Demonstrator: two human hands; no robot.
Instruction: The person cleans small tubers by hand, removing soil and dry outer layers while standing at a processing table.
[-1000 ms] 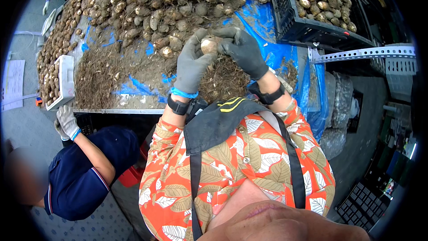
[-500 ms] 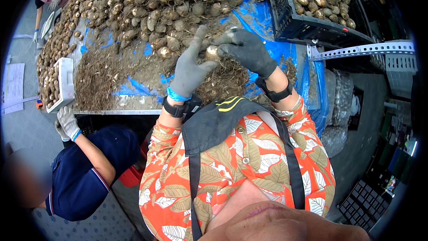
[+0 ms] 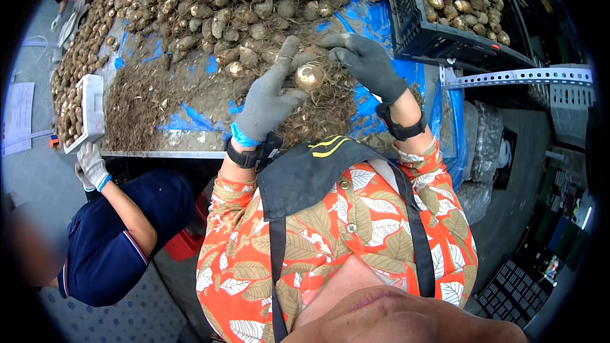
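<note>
Both my hands wear grey gloves and meet over a small pale round bulb [image 3: 310, 76]. My left hand [image 3: 270, 98] cups the bulb from the left, fingers curled up around it. My right hand [image 3: 365, 63] pinches it from the right with thumb and fingers. Beneath them lies a heap of brown roots and husks [image 3: 324, 114] on a blue sheet [image 3: 381, 25] covering the table. Further back spreads a big pile of brown bulbs [image 3: 241, 0].
A black crate [image 3: 438, 41] filled with bulbs stands at the back right. A white tray [image 3: 92, 111] of bulbs rests at the table's left edge, held by a gloved person in dark blue [image 3: 114, 235]. Another person's gloved hand [image 3: 79, 0] is far left. A metal rail [image 3: 521, 77] runs right.
My two hands have shifted slightly nearer and turned the bulb between them; its pale side now faces up. The person on the left has stayed put.
</note>
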